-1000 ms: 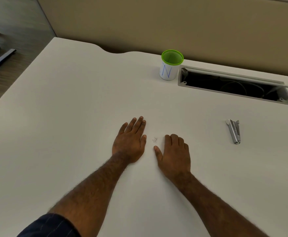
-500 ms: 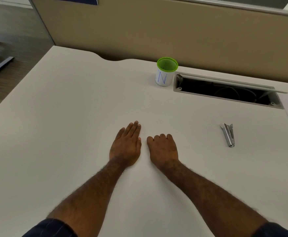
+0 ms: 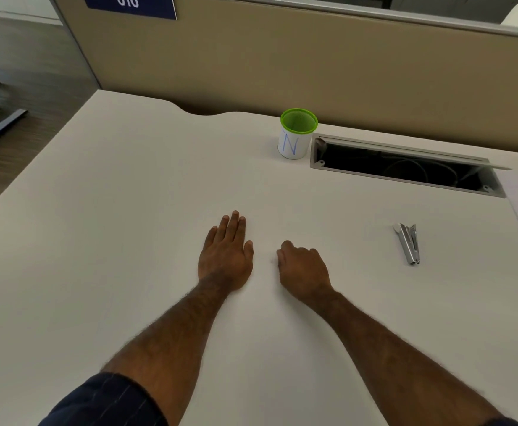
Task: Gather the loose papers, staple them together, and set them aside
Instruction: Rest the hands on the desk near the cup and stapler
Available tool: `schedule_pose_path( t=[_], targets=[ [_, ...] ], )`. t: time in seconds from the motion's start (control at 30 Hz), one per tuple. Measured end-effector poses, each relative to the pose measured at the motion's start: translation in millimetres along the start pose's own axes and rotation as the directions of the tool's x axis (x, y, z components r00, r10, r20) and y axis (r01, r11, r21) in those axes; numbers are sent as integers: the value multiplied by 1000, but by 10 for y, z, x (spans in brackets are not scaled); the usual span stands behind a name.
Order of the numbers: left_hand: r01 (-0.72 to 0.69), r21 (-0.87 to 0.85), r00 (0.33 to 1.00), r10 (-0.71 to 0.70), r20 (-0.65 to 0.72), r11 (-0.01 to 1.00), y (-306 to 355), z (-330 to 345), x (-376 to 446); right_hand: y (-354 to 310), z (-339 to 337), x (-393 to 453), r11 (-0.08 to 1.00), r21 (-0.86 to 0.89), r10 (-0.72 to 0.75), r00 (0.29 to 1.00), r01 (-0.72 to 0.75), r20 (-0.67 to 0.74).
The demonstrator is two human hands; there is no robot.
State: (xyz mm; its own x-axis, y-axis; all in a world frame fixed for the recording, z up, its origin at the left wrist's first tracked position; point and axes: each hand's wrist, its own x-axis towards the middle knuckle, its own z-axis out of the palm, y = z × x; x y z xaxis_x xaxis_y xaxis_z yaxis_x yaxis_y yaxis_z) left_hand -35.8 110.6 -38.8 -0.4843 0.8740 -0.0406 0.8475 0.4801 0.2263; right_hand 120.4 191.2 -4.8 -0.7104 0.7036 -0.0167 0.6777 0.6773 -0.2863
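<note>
My left hand [image 3: 226, 253] lies flat, palm down, on the white desk [image 3: 128, 226], fingers stretched out and holding nothing. Just to its right, my right hand [image 3: 302, 267] rests on the desk with its fingers curled under into a loose fist. Whether anything small sits under those fingers is hidden. A silver metal stapler [image 3: 408, 244] lies on the desk further to the right, about a hand's width away from my right hand and untouched.
A white cup with a green rim and a blue "N" [image 3: 294, 139] stands at the back. Beside it an open cable hatch [image 3: 405, 167] is sunk into the desk. A beige partition [image 3: 282, 56] runs behind. The desk's left edge drops to the floor.
My right hand has curled from flat into a fist over the spot where a tiny metal bit lay. My left hand has stayed flat. The view has tilted up.
</note>
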Motion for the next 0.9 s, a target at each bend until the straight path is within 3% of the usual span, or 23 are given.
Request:
schedule_pose_path(
  t=[0.13,0.3,0.6,0.9],
  targets=[
    [-15,0,1000,15,7,1000,-11,-12,130,135,-176,63,871,446,215,976,-208,34],
    [-21,10,1000,21,13,1000,-15,0,247,200,-411,143,650,715,262,959,-257,107],
    [-20,1,1000,20,-11,1000,-12,-4,448,118,-913,851,470,873,257,966,-134,10],
    [-24,-14,999,24,-41,1000,-14,11,427,205,-1370,2111,442,896,291,951,-41,-100]
  ],
)
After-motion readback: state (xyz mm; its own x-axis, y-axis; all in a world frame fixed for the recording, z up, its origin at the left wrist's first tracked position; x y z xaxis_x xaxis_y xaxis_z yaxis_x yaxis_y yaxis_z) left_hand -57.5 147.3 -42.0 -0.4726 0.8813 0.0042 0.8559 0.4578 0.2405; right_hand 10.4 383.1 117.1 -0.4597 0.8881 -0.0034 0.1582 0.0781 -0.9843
